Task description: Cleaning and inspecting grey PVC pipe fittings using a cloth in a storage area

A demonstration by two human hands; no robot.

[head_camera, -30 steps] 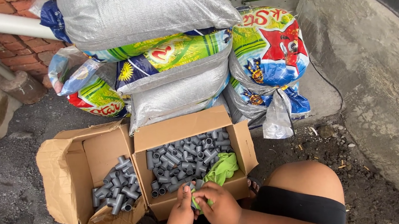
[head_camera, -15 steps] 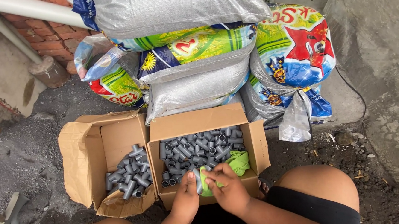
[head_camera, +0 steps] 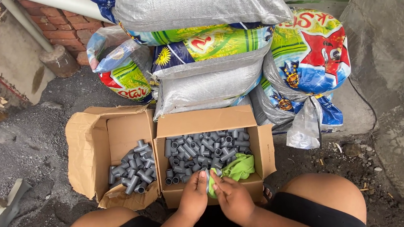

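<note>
Seated on the ground, knees spread, both hands together at the near edge of the right box (head_camera: 255,145). Left hand (head_camera: 194,195) and right hand (head_camera: 233,198) side by side, touching, wrapped round a green cloth (head_camera: 235,168) with a grey fitting (head_camera: 207,174) barely visible between them. Left fingers (head_camera: 200,178) closed against the fitting and cloth; right fingers (head_camera: 218,181) pinched together on the cloth. Rest of the cloth draped back into the near right corner of the box, over the fittings there. Right box crowded with short grey pipe fittings (head_camera: 199,151), heaped several deep. Left box (head_camera: 92,148) just beside, touching, flaps open, with a smaller pile of grey tees (head_camera: 133,171) in its near right corner. Behind the boxes, stacked sacks (head_camera: 208,57), silver and bright printed ones, against a brick wall (head_camera: 59,28). White pipe (head_camera: 64,2) slanted across the bricks. Concrete wall (head_camera: 391,69) at right; gravel ground (head_camera: 27,152) all about.
</note>
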